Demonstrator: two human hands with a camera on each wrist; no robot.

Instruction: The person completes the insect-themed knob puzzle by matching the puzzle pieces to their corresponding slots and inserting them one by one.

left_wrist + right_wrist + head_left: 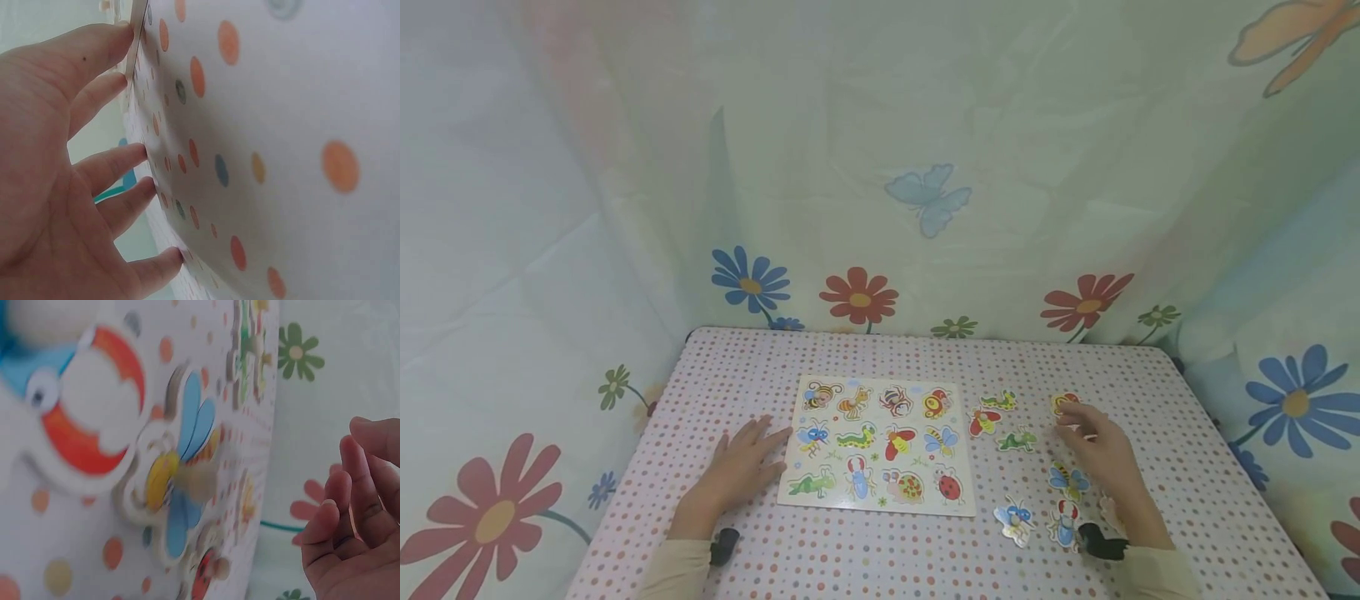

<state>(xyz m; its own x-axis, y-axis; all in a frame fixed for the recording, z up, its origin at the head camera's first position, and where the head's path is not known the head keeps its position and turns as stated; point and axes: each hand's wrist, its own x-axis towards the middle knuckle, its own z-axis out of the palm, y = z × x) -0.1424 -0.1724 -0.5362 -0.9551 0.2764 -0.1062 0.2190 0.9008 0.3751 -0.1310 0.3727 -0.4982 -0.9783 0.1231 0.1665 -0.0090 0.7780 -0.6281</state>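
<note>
A wooden puzzle board (880, 505) with insect pictures lies in the middle of the table. My left hand (737, 469) rests at its left edge, fingers spread; in the left wrist view the thumb (103, 47) touches the board's side. On the right, my right hand (1105, 454) is held above the table, fingers loosely bent, with nothing between them in the right wrist view. Its fingertips are nearest a red-and-yellow piece (1063, 403), partly covered. Below it lie a blue-winged bee piece (165, 475) with a wooden knob and a red-jawed beetle piece (1063, 525).
Between board and right hand lie a caterpillar piece (998, 401), a red-winged piece (983, 422) and a grasshopper piece (1017, 439). A blue insect piece (1015, 522) is nearer the front. Behind the dotted table (737, 558) hangs a flowered curtain (820, 208).
</note>
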